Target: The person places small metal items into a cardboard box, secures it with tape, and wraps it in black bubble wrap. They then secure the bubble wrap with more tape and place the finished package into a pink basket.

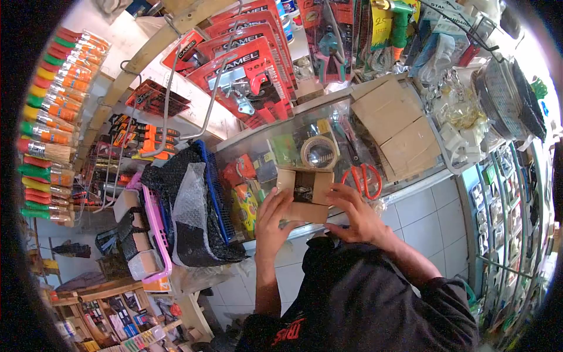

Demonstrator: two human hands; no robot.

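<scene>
A small cardboard box (309,212) with its flaps raised stands at the front edge of the glass counter, and dark and metallic small items lie inside it. My left hand (271,218) holds the box's left side, fingers bent against the cardboard. On the right side my right hand (353,215) grips the box, thumb low and fingers at the upper flap. Just behind the box lies a roll of tape (319,153). Scissors with red handles (363,180) are to the right of it. What the fingertips touch inside is hard to make out.
Flattened cardboard (399,129) covers the counter's right part. Red tool packs (243,82) hang above on hooks. Left of the counter stand a pink basket (153,232) and a blue basket (215,193) with bubble wrap. Paintbrushes (58,129) hang far left; a rack stands at right.
</scene>
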